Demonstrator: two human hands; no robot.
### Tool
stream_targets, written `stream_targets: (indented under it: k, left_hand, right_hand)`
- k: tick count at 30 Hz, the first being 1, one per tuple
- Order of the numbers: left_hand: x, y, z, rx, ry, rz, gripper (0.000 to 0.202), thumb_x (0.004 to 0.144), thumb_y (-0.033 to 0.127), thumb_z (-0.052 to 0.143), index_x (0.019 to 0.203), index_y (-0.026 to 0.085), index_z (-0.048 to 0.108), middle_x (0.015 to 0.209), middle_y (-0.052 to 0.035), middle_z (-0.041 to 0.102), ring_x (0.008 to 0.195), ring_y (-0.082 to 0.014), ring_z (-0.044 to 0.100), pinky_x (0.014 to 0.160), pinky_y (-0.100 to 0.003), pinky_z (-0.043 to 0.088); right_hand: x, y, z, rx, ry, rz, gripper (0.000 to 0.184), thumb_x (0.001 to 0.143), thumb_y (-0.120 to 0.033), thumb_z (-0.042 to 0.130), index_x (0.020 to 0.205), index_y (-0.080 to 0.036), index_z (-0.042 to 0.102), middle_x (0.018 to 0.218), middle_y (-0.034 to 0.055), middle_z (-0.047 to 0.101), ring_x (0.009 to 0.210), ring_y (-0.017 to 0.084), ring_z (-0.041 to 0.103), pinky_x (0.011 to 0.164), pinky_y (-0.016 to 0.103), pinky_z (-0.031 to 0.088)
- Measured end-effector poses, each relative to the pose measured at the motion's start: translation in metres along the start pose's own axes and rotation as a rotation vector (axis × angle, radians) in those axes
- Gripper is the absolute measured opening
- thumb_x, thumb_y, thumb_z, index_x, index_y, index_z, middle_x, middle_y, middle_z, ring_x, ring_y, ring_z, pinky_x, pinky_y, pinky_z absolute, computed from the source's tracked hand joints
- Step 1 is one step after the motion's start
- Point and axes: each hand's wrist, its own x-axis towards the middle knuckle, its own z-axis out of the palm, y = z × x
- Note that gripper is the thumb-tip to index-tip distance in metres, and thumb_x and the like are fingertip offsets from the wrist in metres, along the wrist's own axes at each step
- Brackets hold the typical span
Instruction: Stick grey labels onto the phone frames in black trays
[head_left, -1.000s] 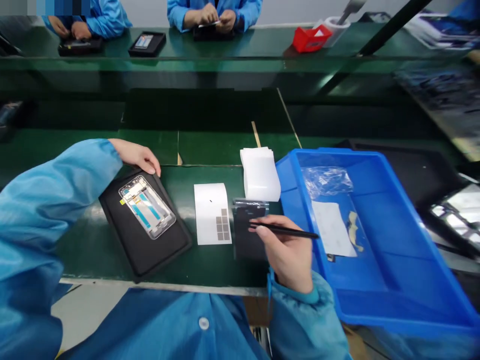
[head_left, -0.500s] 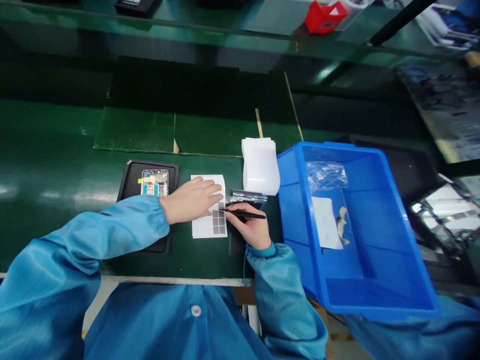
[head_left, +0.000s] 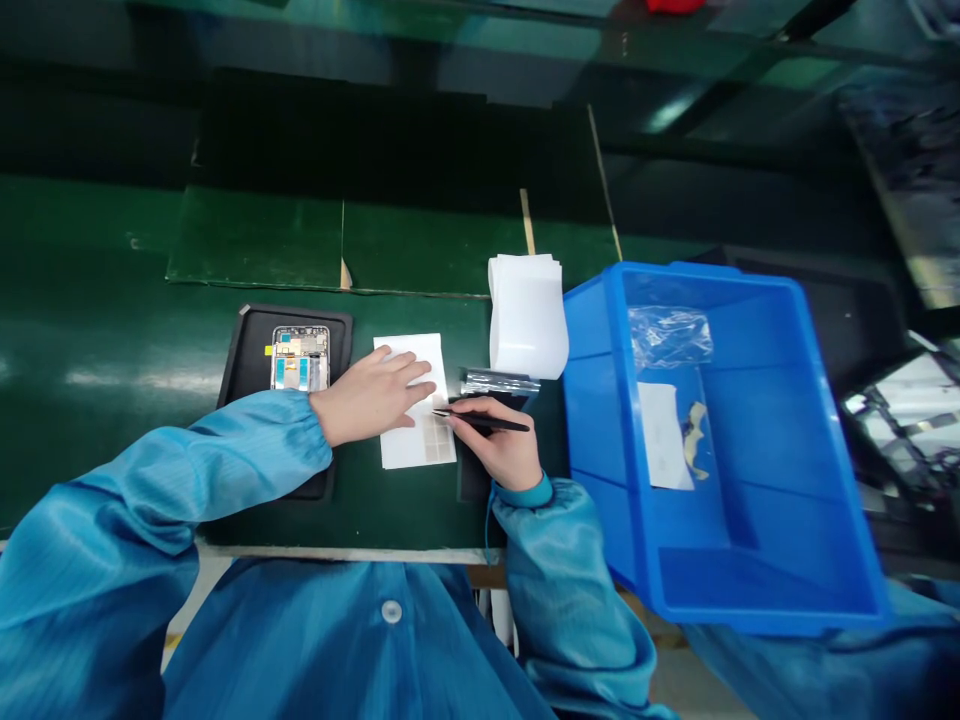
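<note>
My left hand (head_left: 379, 393) lies with spread fingers on a white sheet (head_left: 397, 453), holding it flat on the green bench. Square stickers (head_left: 437, 437) show on the sheet's right side. In my right hand (head_left: 504, 445) are black tweezers (head_left: 491, 421), gripped like a pen, with their tip at the stickers. To the left, an opened phone (head_left: 301, 358) with its inner parts showing rests in a black tray (head_left: 247, 350). My left sleeve hides part of that tray.
Right of my hands stands a large blue bin (head_left: 765, 450) containing clear plastic, white paper and a torn scrap. A stack of white sheets (head_left: 528, 315) sits beside the bin. Below it is a clear-wrapped dark item (head_left: 499, 384). Green boards (head_left: 427, 240) lie further back.
The view has tilted and shifted slightly. The sticker squares look paler now than before. My right hand keeps the tweezers at the sheet, the tip slightly further left on it.
</note>
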Motion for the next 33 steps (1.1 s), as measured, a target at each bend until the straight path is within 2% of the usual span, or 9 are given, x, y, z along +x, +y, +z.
stream_targets:
  k: [10, 33]
  left_hand:
    - [-0.0001, -0.0007, 0.0016, -0.001, 0.003, 0.001, 0.050, 0.090, 0.041, 0.070, 0.132, 0.019, 0.056, 0.140, -0.0107, 0.051, 0.126, -0.0292, 0.046, 0.099, -0.041, 0.033]
    - [0.0012, -0.0016, 0.0004, -0.021, 0.011, 0.002, 0.045, 0.089, 0.040, 0.071, 0.127, 0.019, 0.059, 0.136, -0.0117, 0.055, 0.123, -0.0294, 0.049, 0.097, -0.041, 0.033]
  right_hand:
    - [0.0016, -0.0032, 0.0003, 0.029, 0.007, 0.005, 0.012, 0.082, -0.031, 0.078, 0.090, -0.023, 0.073, 0.088, 0.0038, 0.077, 0.080, 0.022, 0.073, 0.078, 0.035, 0.062]
    - [0.0001, -0.0006, -0.0017, 0.030, 0.031, 0.050, 0.017, 0.080, -0.037, 0.080, 0.086, -0.022, 0.074, 0.087, 0.0050, 0.076, 0.082, 0.024, 0.072, 0.081, 0.040, 0.060]
